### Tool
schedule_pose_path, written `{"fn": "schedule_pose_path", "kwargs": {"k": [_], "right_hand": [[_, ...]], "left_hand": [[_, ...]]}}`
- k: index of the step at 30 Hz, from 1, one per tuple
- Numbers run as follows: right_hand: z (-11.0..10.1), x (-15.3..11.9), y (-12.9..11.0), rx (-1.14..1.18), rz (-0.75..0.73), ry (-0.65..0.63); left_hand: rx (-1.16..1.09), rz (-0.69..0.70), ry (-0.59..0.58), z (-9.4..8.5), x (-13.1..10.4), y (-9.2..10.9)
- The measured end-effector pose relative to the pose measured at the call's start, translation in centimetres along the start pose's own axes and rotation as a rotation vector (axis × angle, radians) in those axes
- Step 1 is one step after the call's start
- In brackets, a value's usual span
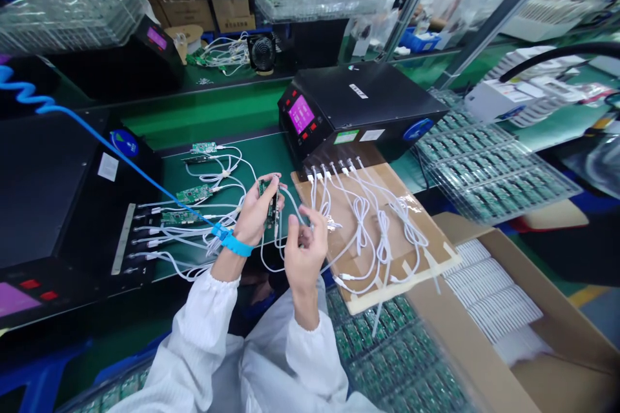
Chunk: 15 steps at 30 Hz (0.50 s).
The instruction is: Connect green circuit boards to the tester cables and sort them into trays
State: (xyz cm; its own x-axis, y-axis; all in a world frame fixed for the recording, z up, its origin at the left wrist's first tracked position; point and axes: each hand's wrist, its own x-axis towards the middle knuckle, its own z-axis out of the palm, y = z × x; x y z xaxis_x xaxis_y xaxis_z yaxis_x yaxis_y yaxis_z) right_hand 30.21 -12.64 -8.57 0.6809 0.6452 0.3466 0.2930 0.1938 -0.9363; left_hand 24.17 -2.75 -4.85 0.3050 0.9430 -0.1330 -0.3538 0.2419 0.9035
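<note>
My left hand [254, 214], with a blue wrist strap [235, 244] on its wrist, is closed on green circuit boards [271, 201] held upright above the bench. White cables hang below them. Just to the right, my right hand [306, 246] is raised with its fingers curled and apart, touching no board. Several green boards [194, 194] joined to white cables [225, 174] lie on the green bench left of my hands. Further right, bundled white cables [361, 216] rest on a brown board [346, 258] and run to a black tester [368, 100] with a pink screen.
Another black tester [58, 193] stands at the left, under a coiled blue cord [97, 135]. Board trays [489, 155] sit at the right, above an open carton [571, 335] of white pieces. People in white work across the bench.
</note>
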Motion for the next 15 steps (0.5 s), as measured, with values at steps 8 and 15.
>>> {"fn": "schedule_pose_path", "kwargs": {"k": [8,15], "right_hand": [[-0.5,-3.5,2.0,-0.284,-0.075,-0.216],[0.0,-3.4,2.1,-0.226,-0.107,-0.170]], "left_hand": [[-0.086,-0.070,0.034,1.1,0.3,0.0],[-0.093,-0.123,0.044,1.4,0.3,0.1]]}}
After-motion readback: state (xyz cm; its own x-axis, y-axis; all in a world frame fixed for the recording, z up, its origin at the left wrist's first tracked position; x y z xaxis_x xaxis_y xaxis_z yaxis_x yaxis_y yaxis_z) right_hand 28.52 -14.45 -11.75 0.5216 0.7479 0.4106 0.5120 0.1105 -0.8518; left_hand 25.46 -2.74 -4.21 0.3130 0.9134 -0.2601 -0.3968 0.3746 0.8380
